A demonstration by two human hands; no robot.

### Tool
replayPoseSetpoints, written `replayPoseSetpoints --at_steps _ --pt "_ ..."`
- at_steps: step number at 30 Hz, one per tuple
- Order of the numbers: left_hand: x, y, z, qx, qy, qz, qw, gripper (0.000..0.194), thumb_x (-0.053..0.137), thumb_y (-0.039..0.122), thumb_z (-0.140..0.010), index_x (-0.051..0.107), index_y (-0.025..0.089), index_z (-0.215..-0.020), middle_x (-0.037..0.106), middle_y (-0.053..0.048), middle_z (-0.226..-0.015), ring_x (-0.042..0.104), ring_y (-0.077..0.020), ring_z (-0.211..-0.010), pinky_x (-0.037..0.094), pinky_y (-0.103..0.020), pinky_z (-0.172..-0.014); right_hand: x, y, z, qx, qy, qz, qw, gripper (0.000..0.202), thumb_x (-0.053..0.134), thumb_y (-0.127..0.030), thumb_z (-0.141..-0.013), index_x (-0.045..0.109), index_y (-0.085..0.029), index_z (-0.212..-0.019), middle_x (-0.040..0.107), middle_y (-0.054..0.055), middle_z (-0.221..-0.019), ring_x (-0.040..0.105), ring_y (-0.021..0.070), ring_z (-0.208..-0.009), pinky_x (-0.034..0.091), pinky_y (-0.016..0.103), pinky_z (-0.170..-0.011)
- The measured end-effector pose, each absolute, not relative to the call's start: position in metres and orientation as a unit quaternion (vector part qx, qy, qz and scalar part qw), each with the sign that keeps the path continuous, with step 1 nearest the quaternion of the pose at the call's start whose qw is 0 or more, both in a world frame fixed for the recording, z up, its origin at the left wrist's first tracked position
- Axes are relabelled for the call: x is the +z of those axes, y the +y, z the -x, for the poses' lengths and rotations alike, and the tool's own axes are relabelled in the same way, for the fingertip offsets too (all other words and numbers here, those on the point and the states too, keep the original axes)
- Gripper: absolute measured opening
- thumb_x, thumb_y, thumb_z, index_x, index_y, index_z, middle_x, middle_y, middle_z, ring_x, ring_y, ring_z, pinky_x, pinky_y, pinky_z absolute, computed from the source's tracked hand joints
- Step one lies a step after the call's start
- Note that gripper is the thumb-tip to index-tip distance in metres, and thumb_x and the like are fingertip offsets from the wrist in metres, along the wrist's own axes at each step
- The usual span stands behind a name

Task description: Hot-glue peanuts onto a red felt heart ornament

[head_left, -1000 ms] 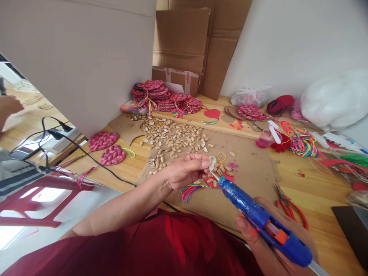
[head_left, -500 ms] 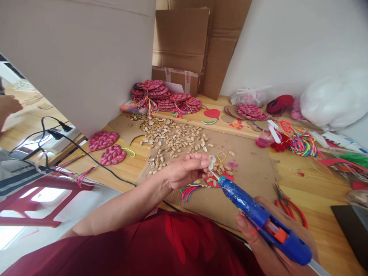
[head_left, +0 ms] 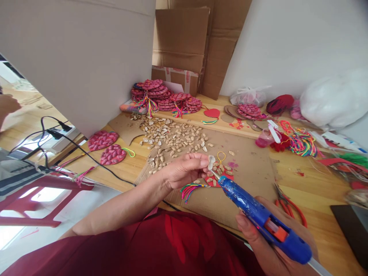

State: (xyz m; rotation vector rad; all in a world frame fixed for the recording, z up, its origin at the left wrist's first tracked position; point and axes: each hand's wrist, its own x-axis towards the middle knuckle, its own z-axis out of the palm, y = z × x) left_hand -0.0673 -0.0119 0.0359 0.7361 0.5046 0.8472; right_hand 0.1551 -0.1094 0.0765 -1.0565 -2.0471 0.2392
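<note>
Between thumb and fingertips, my left hand [head_left: 186, 168] pinches a pale peanut shell half [head_left: 211, 162], its hollow side showing. My right hand [head_left: 276, 237] is wrapped round a blue glue gun [head_left: 258, 214], whose metal nozzle is at the shell's lower edge; whether they touch is hard to tell. Below and behind the shell lies a red piece [head_left: 230, 178] partly covered with peanut shells, with a yellow loop [head_left: 221, 156] at its top and a multicoloured tassel [head_left: 191, 190] at its lower left. It rests on a cardboard sheet [head_left: 250, 191].
Loose peanut shells [head_left: 184, 138] spread behind my left hand. Red-handled pliers [head_left: 291, 207] lie at the right. A black cable [head_left: 100, 163] crosses the left side near two pink finished pieces [head_left: 112, 155]. Finished pieces [head_left: 163, 97] are stacked behind. Another person's hand [head_left: 8, 105] shows far left.
The shell half and the glue gun's nozzle have shifted very slightly. Both hands keep their holds.
</note>
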Motion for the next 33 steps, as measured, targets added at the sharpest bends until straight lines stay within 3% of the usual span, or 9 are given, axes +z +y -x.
replayPoseSetpoints --at_steps 20,25,30,33 --pt "0.035 -0.012 0.067 0.4 0.241 -0.342 0.816 0.036 0.089 0.04 -0.064 0.071 0.012 -0.076 0.06 -0.001 -0.072 0.054 -0.0102 -0.068 0.041 -0.025 -0.071 0.078 -0.111 -0.155 0.098 -0.808 0.43 0.391 0.01 0.057 -0.028 -0.105 0.059 -0.022 -0.097 0.064 -0.002 -0.083 0.063 0.0135 -0.07 0.041 0.023 -0.057" --pt "0.034 -0.011 0.067 0.401 0.24 -0.344 0.814 0.035 0.088 0.04 -0.064 0.07 0.012 -0.076 0.057 -0.001 -0.071 0.052 -0.0098 -0.068 0.041 -0.024 -0.07 0.082 -0.112 -0.153 0.144 -0.803 0.456 0.356 0.024 0.054 -0.031 -0.106 0.053 -0.021 -0.085 0.053 -0.004 -0.071 0.054 0.0117 -0.06 0.039 0.023 -0.057" --pt "0.034 -0.011 0.066 0.41 0.232 -0.347 0.811 0.034 0.084 0.04 -0.069 0.064 0.012 -0.07 0.051 0.001 -0.068 0.051 -0.0101 -0.067 0.04 -0.024 -0.071 0.076 -0.112 -0.155 0.109 -0.806 0.482 0.325 0.026 0.057 -0.04 -0.105 0.056 -0.021 -0.087 0.058 -0.002 -0.077 0.058 0.0142 -0.066 0.041 0.025 -0.06" --pt "0.035 -0.011 0.065 0.417 0.225 -0.35 0.808 0.036 0.083 0.04 -0.071 0.059 0.013 -0.067 0.048 0.002 -0.067 0.049 -0.0097 -0.067 0.038 -0.024 -0.069 0.071 -0.112 -0.159 0.14 -0.788 0.479 0.362 0.018 0.059 -0.037 -0.103 0.06 -0.022 -0.095 0.061 -0.002 -0.082 0.061 0.014 -0.067 0.044 0.023 -0.061"
